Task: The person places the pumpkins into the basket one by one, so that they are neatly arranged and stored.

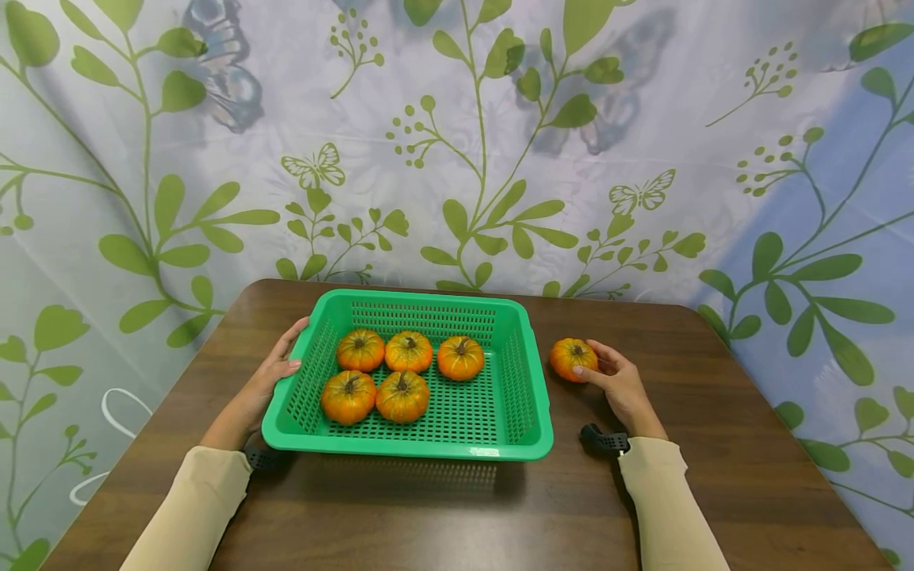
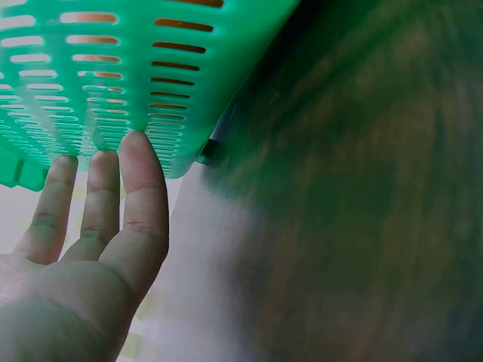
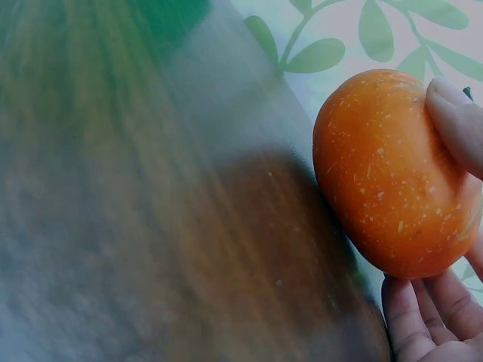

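A green plastic basket (image 1: 457,450) holds several small orange pumpkins (image 1: 403,396). At its left side my left hand (image 1: 274,369) grips the basket, the thumb at the rim. In the left wrist view, the fingers (image 2: 139,177) touch the slotted wall (image 2: 98,90) from outside. To the right of the basket, my right hand (image 1: 617,382) holds another small pumpkin (image 1: 571,357) by its side. The right wrist view shows this pumpkin (image 3: 392,173) between the thumb (image 3: 456,121) and the fingers (image 3: 411,317), its speckled underside turned to the camera.
Both hands are over a dark brown wooden table (image 1: 457,523). A leaf-patterned cloth (image 1: 500,159) hangs behind it. Black straps (image 1: 603,440) sit at the wrists. A white cable (image 1: 107,412) hangs beyond the left table edge.
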A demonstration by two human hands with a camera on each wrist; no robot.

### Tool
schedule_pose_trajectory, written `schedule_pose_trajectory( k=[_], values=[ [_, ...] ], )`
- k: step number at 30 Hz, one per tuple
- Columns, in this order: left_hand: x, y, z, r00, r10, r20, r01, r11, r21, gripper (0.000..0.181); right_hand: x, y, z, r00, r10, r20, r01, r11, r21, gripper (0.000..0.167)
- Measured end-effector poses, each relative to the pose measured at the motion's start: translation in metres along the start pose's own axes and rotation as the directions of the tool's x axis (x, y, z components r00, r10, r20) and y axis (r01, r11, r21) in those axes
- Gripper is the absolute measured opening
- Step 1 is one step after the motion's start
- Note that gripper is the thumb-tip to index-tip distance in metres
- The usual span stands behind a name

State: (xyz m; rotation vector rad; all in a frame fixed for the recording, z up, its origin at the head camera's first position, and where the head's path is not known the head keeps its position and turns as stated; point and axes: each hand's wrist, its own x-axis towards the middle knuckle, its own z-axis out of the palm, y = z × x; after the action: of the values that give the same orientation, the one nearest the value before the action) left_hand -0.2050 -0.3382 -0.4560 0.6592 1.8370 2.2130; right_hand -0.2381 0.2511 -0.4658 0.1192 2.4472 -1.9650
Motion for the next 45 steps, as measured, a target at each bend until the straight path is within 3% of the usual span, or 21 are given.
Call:
schedule_pose_trajectory(
  k=[16,25,36,45],
  values=[
    [-0.001,-0.001,0.0,1.0,0.004,-0.006,-0.004,1.0,0.007,0.063,0.0,0.0,0.001,0.999,-0.02,-0.024,0.02,1.0,0.0,0.066],
    [0.0,-0.001,0.0,1.0,0.004,-0.003,-0.004,1.0,0.013,0.063,-0.001,-0.008,0.006,0.993,-0.087,-0.078,0.094,0.992,0.09,0.064],
    [-0.001,-0.003,-0.002,1.0,0.018,0.015,-0.018,1.0,-0.004,0.063,-0.004,-0.019,0.013,0.955,-0.28,-0.093,0.287,0.955,0.074,0.057],
    [0.0,-0.004,-0.003,1.0,0.007,0.005,-0.007,1.0,0.002,0.064,-0.008,-0.038,0.018,0.926,-0.36,-0.117,0.372,0.922,0.108,0.054]
  ],
)
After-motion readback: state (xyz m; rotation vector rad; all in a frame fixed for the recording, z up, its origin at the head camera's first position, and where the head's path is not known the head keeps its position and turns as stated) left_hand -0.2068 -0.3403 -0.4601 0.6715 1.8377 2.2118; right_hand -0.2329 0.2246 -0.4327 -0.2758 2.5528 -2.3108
